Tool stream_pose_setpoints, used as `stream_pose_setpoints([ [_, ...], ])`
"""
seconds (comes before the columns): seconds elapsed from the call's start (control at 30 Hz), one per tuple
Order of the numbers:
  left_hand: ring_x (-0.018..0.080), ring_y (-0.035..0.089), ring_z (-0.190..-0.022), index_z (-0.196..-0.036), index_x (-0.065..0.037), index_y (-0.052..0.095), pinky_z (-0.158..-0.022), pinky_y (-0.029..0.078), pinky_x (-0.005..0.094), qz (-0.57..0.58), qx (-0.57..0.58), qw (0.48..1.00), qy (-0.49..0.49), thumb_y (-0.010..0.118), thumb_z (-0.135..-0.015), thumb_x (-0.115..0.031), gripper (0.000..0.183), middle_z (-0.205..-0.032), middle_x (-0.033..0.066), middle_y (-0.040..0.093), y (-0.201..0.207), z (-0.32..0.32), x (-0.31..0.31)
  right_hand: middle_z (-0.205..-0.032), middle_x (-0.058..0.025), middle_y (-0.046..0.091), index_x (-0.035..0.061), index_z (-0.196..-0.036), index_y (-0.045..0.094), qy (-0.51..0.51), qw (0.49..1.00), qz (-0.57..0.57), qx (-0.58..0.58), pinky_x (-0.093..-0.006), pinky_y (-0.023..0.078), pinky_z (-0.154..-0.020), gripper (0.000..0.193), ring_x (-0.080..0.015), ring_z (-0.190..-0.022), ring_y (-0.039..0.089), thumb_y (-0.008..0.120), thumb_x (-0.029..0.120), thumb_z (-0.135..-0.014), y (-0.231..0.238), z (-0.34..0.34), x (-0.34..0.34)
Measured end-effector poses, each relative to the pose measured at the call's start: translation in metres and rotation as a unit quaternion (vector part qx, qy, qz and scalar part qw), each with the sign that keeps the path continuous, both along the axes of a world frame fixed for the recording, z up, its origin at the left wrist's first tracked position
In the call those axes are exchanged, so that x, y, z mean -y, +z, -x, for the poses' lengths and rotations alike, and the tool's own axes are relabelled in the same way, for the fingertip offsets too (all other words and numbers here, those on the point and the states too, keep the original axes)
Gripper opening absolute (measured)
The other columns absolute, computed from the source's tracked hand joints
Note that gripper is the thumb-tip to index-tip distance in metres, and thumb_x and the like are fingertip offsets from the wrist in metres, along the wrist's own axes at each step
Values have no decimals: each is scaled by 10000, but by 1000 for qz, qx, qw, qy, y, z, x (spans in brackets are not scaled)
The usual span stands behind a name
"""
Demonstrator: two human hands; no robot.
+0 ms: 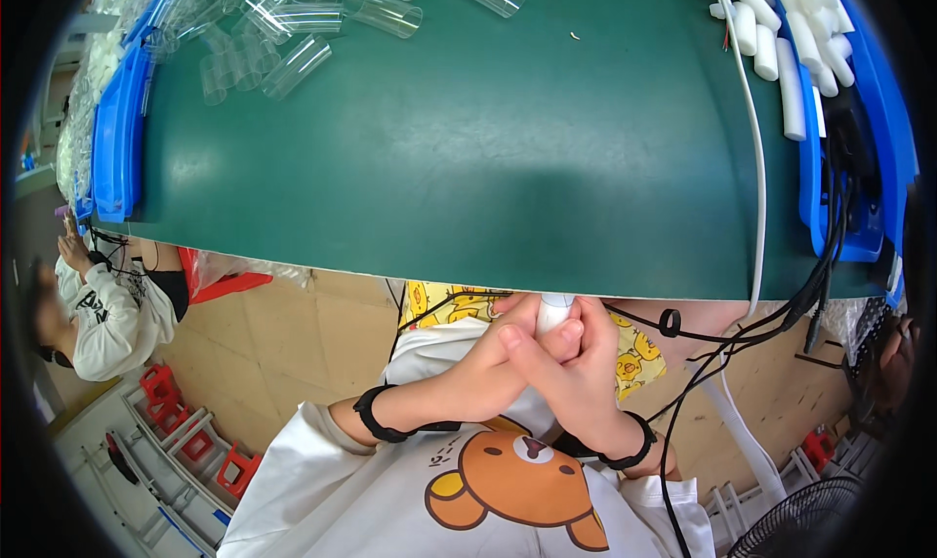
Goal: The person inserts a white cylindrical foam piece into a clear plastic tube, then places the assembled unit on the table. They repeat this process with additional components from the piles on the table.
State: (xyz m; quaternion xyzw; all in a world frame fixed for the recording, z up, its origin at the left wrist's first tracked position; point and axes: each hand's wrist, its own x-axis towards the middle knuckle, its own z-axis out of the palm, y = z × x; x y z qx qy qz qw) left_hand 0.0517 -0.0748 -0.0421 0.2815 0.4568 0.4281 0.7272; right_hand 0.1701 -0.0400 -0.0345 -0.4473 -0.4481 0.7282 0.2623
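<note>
"How far along are you?"

"Hard to judge from my end. I have the white piece up in both hands, so the pick-up looks done. Whether any work on it is finished, or how much is left, I can't tell; my fingers hide most of it. Clear tubes lie loose at the far left of the worktop, and white tubes are heaped at the far right by a blue bin. I'm touching neither group."

"Where is the piece, and how are you holding it?"

"Right at the worktop's near edge, above the lap; I can't tell if it touches that edge. My left grip and right grip are both clamped on it, thumbs crossing on the near side."

"Which way does it point?"

"Its long axis seems to run near to far, the greyish end pointing far. The near end is hidden."
</note>
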Motion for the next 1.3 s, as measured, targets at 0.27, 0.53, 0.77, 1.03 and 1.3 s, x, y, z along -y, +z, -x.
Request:
stream_pose_setpoints([
  [0.27, 103, 477, -880, -1099, -10, 467, -791, 417, 269, 60, 22, 998, -4, 451, -1020, -304, 305, -960, 23, 513, 20, 4, -8, -1029, -154, 653, -31, -1131, 508, 33, 997, 69, 6, -319, 515, -844, 321, -200, -956, 635, 636, 17, -841, 10, 0, -9],
  [0.53, 69, 418, -767, -977, -11, 460, -648, 354, 228, 124, -32, 990, -61, 455, -1017, -299, 291, -833, 3, 456, 38, 12, -14, -1099, -190, 609, -53, -1191, 449, 26, 981, 165, -103, -380, 557, -832, 378, -287, -957, 666, 605, 29, -856, 12, 2, -8],
  [0.77, 45, 343, -659, -775, -50, 377, -557, 291, 218, 168, -88, 981, -46, 481, -1012, -292, 355, -720, -20, 391, 42, 8, -8, -846, -39, 633, -27, -948, 584, -62, 969, 201, -130, -222, 441, -576, 259, -52, -689, 553, 738, 78, -768, 16, 11, -14],
  [1.03, 49, 388, -663, -808, -26, 445, -584, 324, 224, 211, -83, 969, -94, 495, -1010, -285, 332, -725, -7, 435, 52, 16, -21, -828, -26, 604, -11, -978, 561, -98, 966, 185, -148, -227, 428, -580, 304, -57, -688, 535, 747, 69, -752, 10, 15, -4],
  [1.3, 61, 431, -700, -861, -17, 468, -620, 363, 234, 174, -51, 983, -37, 489, -1011, -265, 290, -758, 10, 474, 42, -5, -7, -815, -23, 599, 0, -939, 582, -40, 988, 91, -115, -264, 438, -602, 308, -94, -688, 544, 776, 96, -720, 4, 5, -14],
])
